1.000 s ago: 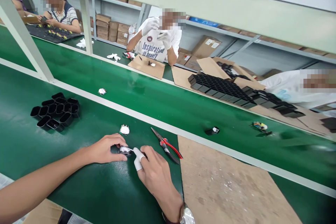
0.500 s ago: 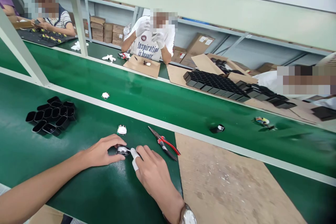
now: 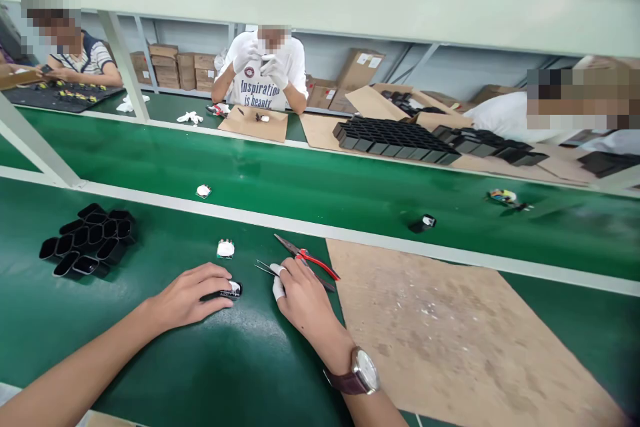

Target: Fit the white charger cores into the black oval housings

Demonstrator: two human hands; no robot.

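My left hand (image 3: pixel 193 293) is closed around a small black case (image 3: pixel 231 289) on the green table, thumb and fingers at its sides; white material shows inside the case. In my right hand (image 3: pixel 300 293), with white covers on some fingertips, is a pair of thin metal tweezers (image 3: pixel 264 267), tips pointing left. Red-and-black pliers (image 3: pixel 320 265) lie just beyond that hand, partly hidden by it. A small circuit board with a white top (image 3: pixel 225 249) lies beyond the black case.
Several black cases (image 3: pixel 87 237) stand together at the left. A cardboard sheet (image 3: pixel 450 320) covers the right. On the green belt (image 3: pixel 300 180) lie a white-topped board (image 3: pixel 203 191), a black case (image 3: pixel 423 223) and a wired board (image 3: pixel 503 197). People sit across the belt.
My right hand has moved away from the black case to the right, and the tweezers now show clearly. My left hand stays at the case. The camera view has shifted.
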